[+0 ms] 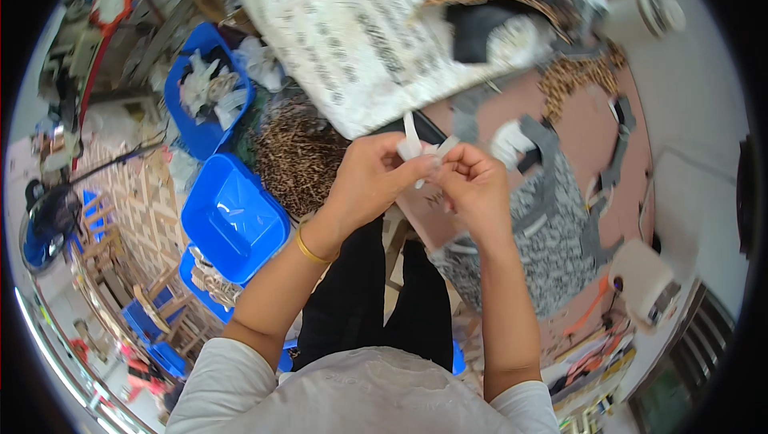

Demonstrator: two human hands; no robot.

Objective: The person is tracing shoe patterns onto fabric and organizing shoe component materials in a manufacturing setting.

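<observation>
In front of my chest, a narrow white strip [411,132] is pinched between my two hands, its ends sticking up and out past the fingers. My left hand [374,176] is closed on it with thumb and fingers together. Against it, the right hand [480,188] grips the strip with bent fingers. Just beyond them lies a large white sack [336,42] with dark print. Grey patterned fabric [552,234] with dark grey bands is spread on the pinkish table [512,106], to the right of my right hand.
To the left stand a blue bin [232,222] and another blue bin [180,110] holding pale scraps. A leopard-print bundle [300,154] sits beside them. More leopard-print fabric [580,86] lies on the table's far right. A fan [50,230] and wooden stools [164,306] are farther left.
</observation>
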